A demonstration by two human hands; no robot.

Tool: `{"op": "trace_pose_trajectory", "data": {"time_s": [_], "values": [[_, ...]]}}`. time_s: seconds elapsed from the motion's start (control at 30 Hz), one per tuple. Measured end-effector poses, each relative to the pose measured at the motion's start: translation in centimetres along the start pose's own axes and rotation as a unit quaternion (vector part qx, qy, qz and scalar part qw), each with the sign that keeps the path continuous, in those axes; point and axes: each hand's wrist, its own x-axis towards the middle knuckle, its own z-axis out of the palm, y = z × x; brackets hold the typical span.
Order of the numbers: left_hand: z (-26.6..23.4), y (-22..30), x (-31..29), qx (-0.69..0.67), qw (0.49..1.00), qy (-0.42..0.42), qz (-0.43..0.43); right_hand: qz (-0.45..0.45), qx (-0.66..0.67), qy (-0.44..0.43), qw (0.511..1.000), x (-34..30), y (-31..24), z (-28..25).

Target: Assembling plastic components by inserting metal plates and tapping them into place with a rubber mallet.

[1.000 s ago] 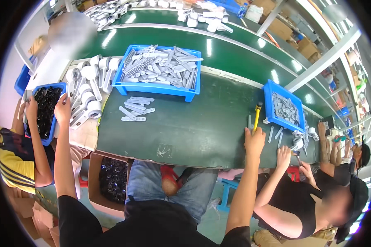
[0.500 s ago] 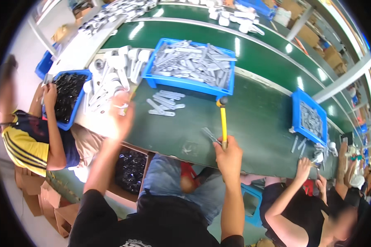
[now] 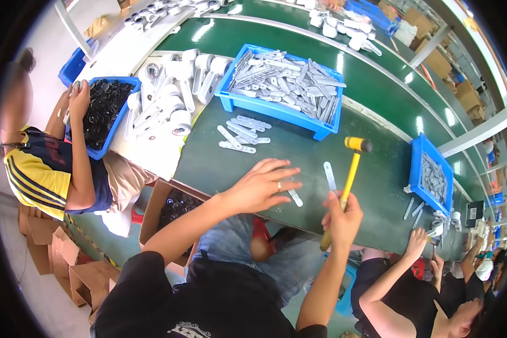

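My right hand (image 3: 343, 218) is wrapped round the yellow handle of a hammer (image 3: 352, 172), its head raised above the green table. A flat grey strip (image 3: 330, 176) with a hole near its end juts up by my right thumb; whether the fingers pinch it too, I cannot tell. My left hand (image 3: 260, 187), a ring on one finger, is open with fingers spread over the near part of the table. Another grey strip (image 3: 296, 198) lies by its fingertips, partly hidden. A loose group of grey strips (image 3: 243, 134) lies farther off.
Beyond is a blue crate (image 3: 276, 107) full of grey strips. White round-headed parts (image 3: 169, 101) pile up at left, beside a person with a blue bin (image 3: 118, 121) of black pieces. Another blue crate (image 3: 416, 169) and co-workers are at right. An open carton (image 3: 152, 217) stands below the table edge.
My left hand has come from the white parts on the left to the table's middle, fingers spread. My right hand has moved right with the hammer. Another strip now shows by my left fingertips.
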Motion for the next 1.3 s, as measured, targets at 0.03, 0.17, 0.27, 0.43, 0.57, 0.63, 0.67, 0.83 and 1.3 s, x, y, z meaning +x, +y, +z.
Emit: {"op": "trace_pose_trajectory", "data": {"time_s": [0.03, 0.17, 0.27, 0.43, 0.57, 0.63, 0.67, 0.83, 1.3], "values": [[0.7, -0.7, 0.0, -0.016, 0.999, -0.038, 0.027, 0.000, -0.001, -0.001, 1.000, 0.0, 0.5, -0.7], [1.3, -2.9, 0.2, 0.024, 0.999, -0.021, 0.041, 0.016, 0.023, -0.027, 0.999, 0.1, 1.7, -2.9], [-0.2, -5.3, 0.4, 0.080, 0.996, 0.030, -0.015, 0.021, 0.032, -0.037, 0.999, 0.0, 2.6, -3.3], [-2.0, -4.0, 1.4, 0.178, 0.976, 0.124, -0.024, 0.037, 0.064, -0.040, 0.996, 0.5, 3.2, -3.6], [1.0, 1.7, 3.0, -0.120, 0.977, 0.034, -0.172, 0.028, 0.080, -0.031, 0.996, 0.7, 3.5, -4.0], [3.4, 3.4, 4.0, -0.287, 0.923, -0.023, -0.256, 0.020, 0.088, -0.051, 0.995, 0.5, 3.5, -3.7], [4.8, 3.7, 4.4, -0.346, 0.895, -0.033, -0.281, 0.016, 0.086, -0.052, 0.995, 0.5, 3.5, -3.6], [7.0, 4.0, 5.0, -0.452, 0.846, -0.051, -0.279, -0.006, 0.119, -0.023, 0.993, -0.5, 4.4, -4.5], [12.8, 7.3, 17.9, -0.059, 0.974, -0.077, 0.207, -0.125, 0.232, 0.173, 0.949, -10.9, 6.3, -12.8]]}}
